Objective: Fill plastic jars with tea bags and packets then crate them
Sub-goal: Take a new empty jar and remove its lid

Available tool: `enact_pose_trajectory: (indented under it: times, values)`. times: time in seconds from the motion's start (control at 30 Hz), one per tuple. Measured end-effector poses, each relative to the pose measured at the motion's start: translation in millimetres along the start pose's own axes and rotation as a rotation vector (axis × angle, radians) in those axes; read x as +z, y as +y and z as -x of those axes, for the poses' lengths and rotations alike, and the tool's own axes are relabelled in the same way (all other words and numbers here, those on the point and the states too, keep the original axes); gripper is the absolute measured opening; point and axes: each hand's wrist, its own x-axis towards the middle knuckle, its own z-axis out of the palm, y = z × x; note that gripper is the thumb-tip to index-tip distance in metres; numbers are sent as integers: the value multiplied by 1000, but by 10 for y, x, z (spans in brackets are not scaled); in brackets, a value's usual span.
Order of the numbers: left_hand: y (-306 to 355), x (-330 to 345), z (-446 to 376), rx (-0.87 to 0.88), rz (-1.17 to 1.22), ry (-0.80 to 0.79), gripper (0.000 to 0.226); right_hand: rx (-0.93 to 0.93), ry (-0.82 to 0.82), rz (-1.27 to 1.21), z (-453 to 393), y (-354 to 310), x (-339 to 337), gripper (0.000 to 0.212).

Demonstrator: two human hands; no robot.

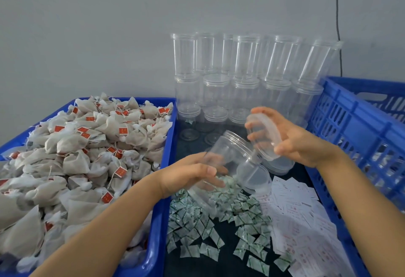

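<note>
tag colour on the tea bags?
Red-orange tags on beige tea bags, head view.

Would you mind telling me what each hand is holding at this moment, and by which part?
The left hand grips a clear jar around its body; the right hand holds the jar's lid by its rim.

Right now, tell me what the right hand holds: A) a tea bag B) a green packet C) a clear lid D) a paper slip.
C: the right hand grips a clear lid, lifted off the jar that the left hand holds tilted.
</note>
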Motion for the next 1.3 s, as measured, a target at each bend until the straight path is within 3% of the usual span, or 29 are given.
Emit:
enact_pose_trajectory:
  times: [0.17, 0.33, 0.5, 0.6, 0.73, 0.87, 1.0, 1.13, 1.23, 1.3]
  values:
    - [-25, -88, -37, 124, 26, 328, 74, 28, 324, -147, -172, 359, -104, 76]
    - [-42, -190, -74, 221, 108, 642, 64, 240, 543, 163, -491, 856, 77, 61]
    - [-55, -256, -97, 189, 100, 796, 90, 361, 657, 396, -891, 1233, 229, 71]
    - [-59, -285, -100, 156, 104, 824, 103, 443, 679, 491, -1075, 1393, 233, 72]
    - [-62, -291, -126, 151, 124, 803, 105, 592, 583, 745, -1216, 1538, 195, 91]
    - [-116, -286, -174, 135, 57, 763, 94, 700, 542, 952, -1281, 1583, 192, 106]
    - [-177, -305, -218, 117, 15, 737, 88, 743, 487, 990, -1298, 1622, 155, 107]
    - [-204, -302, -216, 98, -25, 718, 106, 767, 448, 984, -1281, 1599, 144, 109]
    - [-222, -313, -212, 78, -75, 723, 101, 598, 552, 825, -1233, 1422, 195, 100]
    - [-237, -320, -222, 81, -103, 720, 95, 312, 661, 437, -1136, 1228, 294, 80]
